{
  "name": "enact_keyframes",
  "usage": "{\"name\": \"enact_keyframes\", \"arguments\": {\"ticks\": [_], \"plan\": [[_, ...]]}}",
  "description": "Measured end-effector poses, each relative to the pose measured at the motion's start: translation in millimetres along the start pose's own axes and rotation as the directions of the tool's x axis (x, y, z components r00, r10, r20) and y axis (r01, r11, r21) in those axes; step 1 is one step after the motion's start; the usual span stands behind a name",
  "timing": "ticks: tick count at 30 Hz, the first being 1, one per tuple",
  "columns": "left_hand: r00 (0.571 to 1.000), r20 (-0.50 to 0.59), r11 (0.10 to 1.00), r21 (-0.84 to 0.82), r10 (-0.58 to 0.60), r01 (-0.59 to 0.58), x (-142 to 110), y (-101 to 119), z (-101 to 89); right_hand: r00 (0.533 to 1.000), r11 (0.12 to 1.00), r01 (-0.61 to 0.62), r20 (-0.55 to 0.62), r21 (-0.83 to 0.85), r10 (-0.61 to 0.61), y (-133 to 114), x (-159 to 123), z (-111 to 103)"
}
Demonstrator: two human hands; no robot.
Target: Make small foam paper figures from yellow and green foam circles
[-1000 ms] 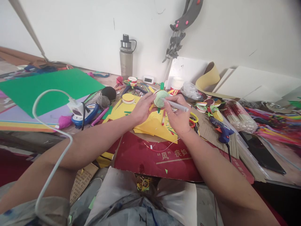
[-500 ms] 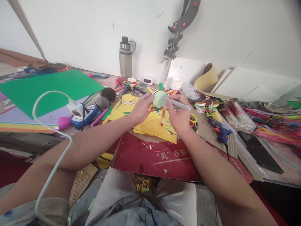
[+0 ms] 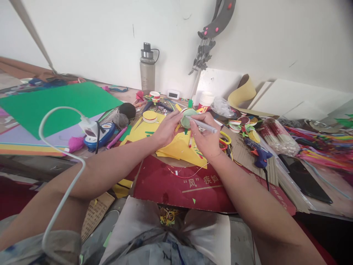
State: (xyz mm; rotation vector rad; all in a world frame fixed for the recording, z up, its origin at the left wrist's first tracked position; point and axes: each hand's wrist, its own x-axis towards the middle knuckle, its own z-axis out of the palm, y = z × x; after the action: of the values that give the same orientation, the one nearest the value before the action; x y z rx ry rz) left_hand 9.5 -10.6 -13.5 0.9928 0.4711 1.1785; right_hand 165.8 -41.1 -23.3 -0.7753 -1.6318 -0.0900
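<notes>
One red cardboard sheet (image 3: 162, 184) lies closest, with yellow paper (image 3: 176, 150) just past it. Above the paper, the right hand (image 3: 207, 139) has its fingers pinched tight on a pale pen (image 3: 206, 126). The left hand (image 3: 167, 129) has its fingers clamped on the left side of a round green piece (image 3: 185, 122), and the pen points at its front. Farther back stand stacked cups (image 3: 206, 98), then a gray bottle (image 3: 147, 75) near the wall (image 3: 96, 40).
</notes>
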Motion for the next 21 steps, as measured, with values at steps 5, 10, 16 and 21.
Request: {"name": "enact_keyframes", "arguments": {"ticks": [5, 10, 16, 21], "plan": [[1.000, -0.025, 0.999, -0.033, 0.010, -0.010, -0.2, 2.6, 0.9, 0.999, 0.999, -0.033, 0.029, -0.016, 0.033, 2.8, 0.5, -1.5], [1.000, -0.031, 1.000, -0.024, 0.000, -0.001, -1.6, 5.5, 3.2, 0.997, 0.999, -0.031, -0.071, -0.009, 0.031, 7.7, 1.5, -1.9], [0.997, -0.073, 0.999, -0.037, 0.010, -0.013, -1.2, 7.7, 3.8, 0.999, 0.999, -0.042, 0.033, -0.024, 0.042, 4.1, -1.8, 0.1], [0.996, -0.084, 1.000, -0.024, 0.010, -0.012, 0.5, 7.5, 3.5, 0.998, 0.997, -0.069, 0.003, -0.034, 0.069, 2.4, -0.7, -1.4]]}}
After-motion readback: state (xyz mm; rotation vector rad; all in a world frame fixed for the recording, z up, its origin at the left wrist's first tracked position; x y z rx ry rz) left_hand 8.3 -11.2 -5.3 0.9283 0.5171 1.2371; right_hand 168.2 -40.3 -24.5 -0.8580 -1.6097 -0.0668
